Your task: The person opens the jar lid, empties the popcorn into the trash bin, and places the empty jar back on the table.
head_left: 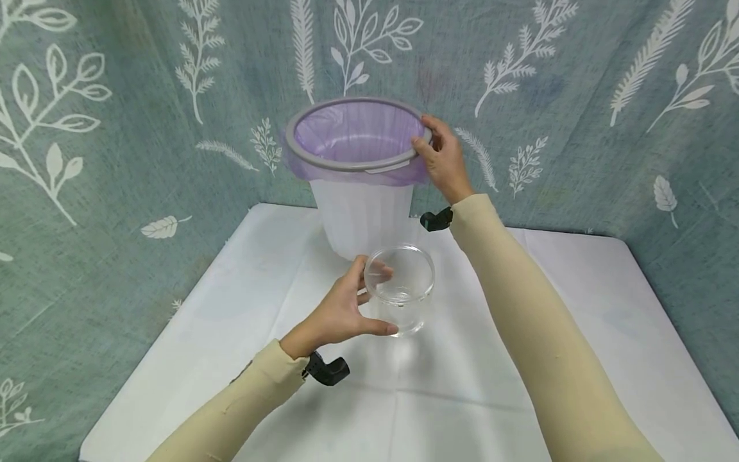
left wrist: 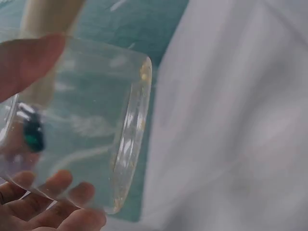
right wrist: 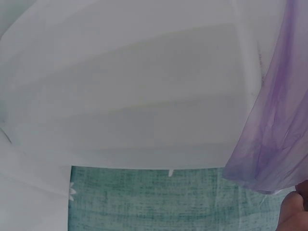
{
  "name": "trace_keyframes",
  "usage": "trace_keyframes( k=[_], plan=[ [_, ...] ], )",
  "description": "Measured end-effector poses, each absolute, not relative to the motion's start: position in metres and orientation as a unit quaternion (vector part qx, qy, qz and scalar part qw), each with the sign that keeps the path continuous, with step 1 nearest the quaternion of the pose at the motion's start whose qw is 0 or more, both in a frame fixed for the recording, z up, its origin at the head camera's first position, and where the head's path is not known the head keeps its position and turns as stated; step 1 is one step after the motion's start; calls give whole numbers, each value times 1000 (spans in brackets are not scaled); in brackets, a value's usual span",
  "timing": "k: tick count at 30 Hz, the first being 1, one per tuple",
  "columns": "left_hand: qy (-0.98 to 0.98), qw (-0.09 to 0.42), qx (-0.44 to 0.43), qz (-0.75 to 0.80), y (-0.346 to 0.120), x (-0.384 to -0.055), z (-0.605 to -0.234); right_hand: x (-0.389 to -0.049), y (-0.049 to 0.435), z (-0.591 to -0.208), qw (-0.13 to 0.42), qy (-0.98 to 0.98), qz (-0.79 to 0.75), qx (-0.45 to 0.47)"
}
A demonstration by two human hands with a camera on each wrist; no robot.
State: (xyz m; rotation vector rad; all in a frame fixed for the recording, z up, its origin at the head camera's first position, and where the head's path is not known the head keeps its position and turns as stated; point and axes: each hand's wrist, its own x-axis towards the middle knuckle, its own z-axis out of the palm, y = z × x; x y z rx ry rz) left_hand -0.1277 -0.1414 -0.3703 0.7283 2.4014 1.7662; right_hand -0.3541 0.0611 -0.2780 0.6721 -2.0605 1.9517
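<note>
A clear round container [head_left: 412,313], straight-sided and with nothing seen inside it, is held by my left hand [head_left: 337,309] in front of the bin. The thumb [left wrist: 33,60] lies along one side of its wall and the fingers wrap the other side, as the left wrist view shows. Behind it stands a white trash bin [head_left: 365,215] with a grey rim [head_left: 346,164] and a purple bag [head_left: 349,122] lining it, its edge folded out over the top. My right hand [head_left: 447,160] grips the rim on the right, thumb on the near side. The right wrist view shows the bin's ribbed wall [right wrist: 144,86].
A white cloth covers the table [head_left: 583,289]. Green fabric [head_left: 242,77] with white leaf prints hangs close behind the bin and along both sides. Black wrist cameras sit on both arms, the left one [head_left: 329,371] low over the table.
</note>
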Motion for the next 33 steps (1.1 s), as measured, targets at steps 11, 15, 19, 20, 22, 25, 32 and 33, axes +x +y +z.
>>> trace_keyframes(
  k=[11,15,19,20,22,25,32,33],
  plan=[
    [772,91,226,587,-119,-127,-418,-352,61,-277,108,-704,663,230],
    [772,101,225,585,-113,-130,-431,-351,62,-277,107,-708,661,227],
    [778,106,218,580,-109,-132,-438,-351,62,-276,102,-705,664,228],
    [779,107,217,578,-108,-133,-440,-351,62,-276,101,-703,665,229],
    [781,110,214,577,-107,-134,-442,-351,63,-276,104,-705,662,230],
    [780,113,213,577,-105,-136,-446,-352,63,-276,111,-708,659,229],
    [792,115,208,562,-104,-136,-450,-355,61,-276,120,-717,648,227],
    [794,114,208,559,-104,-136,-451,-355,61,-276,119,-717,648,227]
  ],
)
